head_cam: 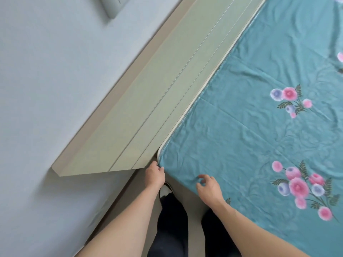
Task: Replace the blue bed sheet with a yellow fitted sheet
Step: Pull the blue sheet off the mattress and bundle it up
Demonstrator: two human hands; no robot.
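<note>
Blue bed sheet [250,112] beside pale headboard [148,101]

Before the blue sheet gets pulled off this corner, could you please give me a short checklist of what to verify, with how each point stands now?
1. Left hand has hold of the sheet at the corner: ok, its fingers curl on the fabric edge.
2. Right hand has a grip: not ok, its fingers are loosely spread above the blue sheet, holding nothing.
3. Nothing lying on the sheet near this corner: ok in the visible part; the far side is out of frame.
4. Sheet free along the headboard: cannot tell, the edge runs tight against it.
5. Yellow sheet within reach: cannot tell, none is in view.
</note>
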